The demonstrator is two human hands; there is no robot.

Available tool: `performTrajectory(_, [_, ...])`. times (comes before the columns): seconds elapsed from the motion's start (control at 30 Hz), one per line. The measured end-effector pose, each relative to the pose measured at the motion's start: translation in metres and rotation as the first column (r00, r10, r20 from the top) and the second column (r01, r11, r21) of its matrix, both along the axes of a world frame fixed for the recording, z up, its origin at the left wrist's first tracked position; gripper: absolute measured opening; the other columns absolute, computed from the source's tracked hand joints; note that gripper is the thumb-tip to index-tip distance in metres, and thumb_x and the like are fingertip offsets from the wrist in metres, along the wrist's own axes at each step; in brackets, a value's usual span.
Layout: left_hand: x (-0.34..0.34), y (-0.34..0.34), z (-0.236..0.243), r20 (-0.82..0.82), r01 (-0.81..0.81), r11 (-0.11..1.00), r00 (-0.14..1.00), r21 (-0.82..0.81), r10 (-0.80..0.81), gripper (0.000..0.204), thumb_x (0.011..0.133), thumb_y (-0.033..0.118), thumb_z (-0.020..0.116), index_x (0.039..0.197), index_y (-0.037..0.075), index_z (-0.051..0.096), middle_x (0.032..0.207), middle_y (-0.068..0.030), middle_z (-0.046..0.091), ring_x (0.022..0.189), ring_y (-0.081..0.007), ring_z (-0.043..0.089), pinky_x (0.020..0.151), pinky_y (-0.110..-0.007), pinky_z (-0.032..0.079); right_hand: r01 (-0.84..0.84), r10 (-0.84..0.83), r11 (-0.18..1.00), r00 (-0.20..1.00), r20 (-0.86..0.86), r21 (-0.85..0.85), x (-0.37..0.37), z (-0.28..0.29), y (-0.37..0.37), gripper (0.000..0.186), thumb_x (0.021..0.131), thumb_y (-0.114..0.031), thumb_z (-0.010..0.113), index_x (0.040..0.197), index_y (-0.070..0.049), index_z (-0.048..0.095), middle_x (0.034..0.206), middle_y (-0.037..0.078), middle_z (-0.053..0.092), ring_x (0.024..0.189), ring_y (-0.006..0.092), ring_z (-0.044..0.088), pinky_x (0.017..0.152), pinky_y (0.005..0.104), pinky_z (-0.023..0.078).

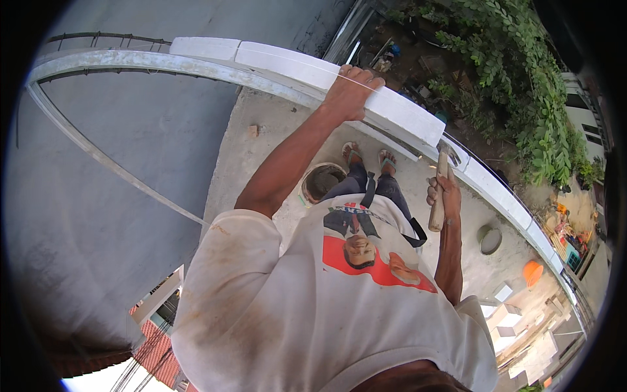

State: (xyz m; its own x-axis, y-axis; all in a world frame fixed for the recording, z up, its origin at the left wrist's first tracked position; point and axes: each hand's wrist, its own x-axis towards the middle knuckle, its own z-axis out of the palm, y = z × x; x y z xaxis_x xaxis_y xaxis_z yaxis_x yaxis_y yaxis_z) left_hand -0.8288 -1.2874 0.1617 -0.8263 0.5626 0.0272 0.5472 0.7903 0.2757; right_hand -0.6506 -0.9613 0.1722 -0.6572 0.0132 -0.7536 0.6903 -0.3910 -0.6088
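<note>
A row of white lightweight blocks runs along the wall top. My left hand (pixel 353 91) grips a long white block (pixel 405 116) from above, fingers bent over its far edge and thumb on the near side. Another white block (pixel 281 62) sits to its left, and a thin string passes along the row. My right hand (pixel 445 193) is closed round the wooden handle of a hammer (pixel 437 212). The hammer's head is up by the block's right end, partly hard to make out; I cannot tell whether it touches.
A mortar bucket (pixel 321 181) stands on the concrete floor (pixel 261 144) near my feet. A grey basin (pixel 488 240), an orange bucket (pixel 532 273) and loose white blocks (pixel 508 316) lie to the right. A metal bar (pixel 150 62) curves along the left. Beyond the wall, the ground drops to plants (pixel 522 98).
</note>
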Motion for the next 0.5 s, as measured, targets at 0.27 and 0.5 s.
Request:
performTrajectory(0.27, [-0.001,-0.01,-0.003,0.042,0.014,0.995,0.999,0.1,-0.018,0.093,0.065,0.012,0.089,0.149,0.013,0.05,0.139,-0.0121,0.061,0.137,-0.0286,0.051,0.122,-0.049,0.029,-0.587,0.803,0.475,0.595,-0.049,0.656,0.066,0.137,0.021,0.077,0.096,-0.004,0.066,0.163,-0.002,0.028,0.087,0.01,0.067,0.055,0.0174,0.059,0.053,0.0325,0.05])
performTrajectory(0.5, [-0.02,-0.055,0.016,0.182,-0.191,0.978,0.962,-0.087,0.204,0.07,0.089,0.041,0.08,0.151,0.023,0.055,0.155,-0.0089,0.053,0.148,-0.0277,0.044,0.128,-0.056,0.022,-0.158,0.975,0.175,0.162,-0.149,0.972,0.0,0.214,0.039,0.057,0.093,-0.014,0.076,0.145,-0.003,0.055,0.118,0.028,0.071,0.095,0.0394,0.072,0.083,0.0445,0.056])
